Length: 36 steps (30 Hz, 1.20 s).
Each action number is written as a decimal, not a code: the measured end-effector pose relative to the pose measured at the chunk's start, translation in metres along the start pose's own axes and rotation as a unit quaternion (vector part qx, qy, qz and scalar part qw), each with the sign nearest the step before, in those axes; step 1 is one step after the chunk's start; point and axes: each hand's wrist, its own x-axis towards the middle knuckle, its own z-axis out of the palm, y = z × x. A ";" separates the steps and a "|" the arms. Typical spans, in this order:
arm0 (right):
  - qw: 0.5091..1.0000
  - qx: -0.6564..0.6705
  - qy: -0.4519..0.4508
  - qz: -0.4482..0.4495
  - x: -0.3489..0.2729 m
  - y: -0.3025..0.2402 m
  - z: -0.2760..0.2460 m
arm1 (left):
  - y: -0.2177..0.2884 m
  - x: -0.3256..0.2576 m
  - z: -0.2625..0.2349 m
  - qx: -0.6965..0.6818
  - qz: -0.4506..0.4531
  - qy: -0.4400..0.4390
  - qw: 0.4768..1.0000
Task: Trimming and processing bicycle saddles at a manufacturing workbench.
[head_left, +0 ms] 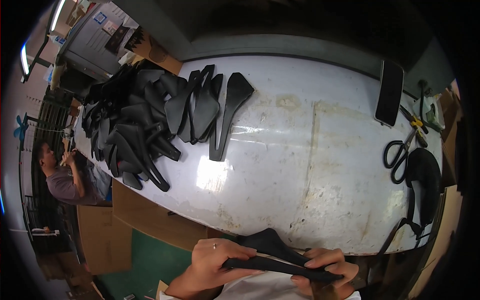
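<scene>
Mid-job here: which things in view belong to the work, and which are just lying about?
Likely in the job:
black piece in left grip and right grip
similar black pieces on the table

Seemingly lying about:
phone
scissors, untouched
yellow-and-black tool

The head view looks out from the left of two fisheye cameras worn side by side on the person's head. It faces steeply down and forward across the table (270, 185), which fills the middle. The wearer's fingers (242, 251) sit nearest, at the lower edge, while the far left reaches deep into the room, taking in a seated co-worker (75, 185) and a ceiling light (24, 60). Straight edges bow toward the dark rim.
</scene>
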 end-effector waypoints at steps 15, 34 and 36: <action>0.962 0.176 -0.193 0.082 -0.030 0.034 -0.041 | 0.003 -0.003 0.017 0.057 0.035 0.087 0.994; 0.934 0.050 0.138 0.326 0.051 -0.030 -0.047 | -0.050 0.011 0.031 -0.243 -0.057 0.112 0.962; 0.866 -0.189 -0.237 0.397 0.056 -0.049 -0.093 | -0.072 0.006 0.014 -0.230 -0.074 -0.007 0.970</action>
